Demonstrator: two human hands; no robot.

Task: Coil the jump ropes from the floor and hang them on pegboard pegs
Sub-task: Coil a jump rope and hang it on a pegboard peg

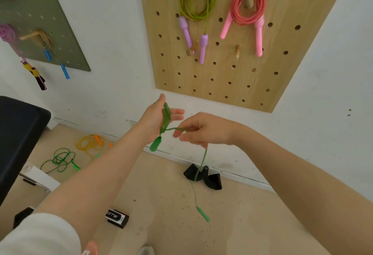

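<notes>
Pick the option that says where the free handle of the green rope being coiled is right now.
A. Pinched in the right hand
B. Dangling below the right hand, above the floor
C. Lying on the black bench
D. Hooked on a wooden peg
B: the green rope wraps around the left hand, passes through the right hand, and its free handle dangles below over the floor.

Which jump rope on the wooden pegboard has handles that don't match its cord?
The yellow-green coil with lilac handles, on the left peg. The pink rope beside it has pink handles.
</notes>
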